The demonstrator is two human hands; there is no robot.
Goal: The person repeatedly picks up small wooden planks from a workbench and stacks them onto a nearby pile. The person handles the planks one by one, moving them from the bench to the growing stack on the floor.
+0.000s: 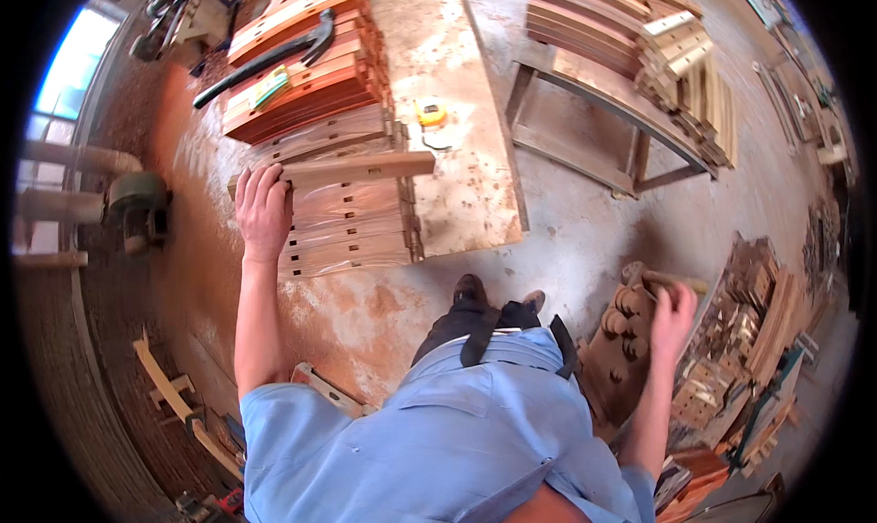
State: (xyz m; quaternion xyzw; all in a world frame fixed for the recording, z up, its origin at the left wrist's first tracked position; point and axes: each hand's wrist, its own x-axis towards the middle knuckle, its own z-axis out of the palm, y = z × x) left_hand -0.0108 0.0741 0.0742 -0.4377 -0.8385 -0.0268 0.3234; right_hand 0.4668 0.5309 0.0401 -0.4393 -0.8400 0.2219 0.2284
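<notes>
My left hand [263, 208] is closed over the left end of a wooden bar [370, 169]. The bar lies crosswise above a stack of brown wooden pieces [352, 223] with small slots along them. Out to the right, my right hand [674, 315] has its fingers closed around a short light-brown wooden stick [687, 281]. Beneath that hand stands a brown wooden surface with several round wooden knobs [625, 311]. The far ends of the fingers are partly hidden.
Reddish slotted boards [315, 89] carry a black claw hammer [274, 62]. A yellow tape measure [430, 113] lies on the worn tabletop [461, 190]. More boards [585, 25] rest on a metal-legged stand at the back right. Cut wood pieces [717, 377] crowd the right side.
</notes>
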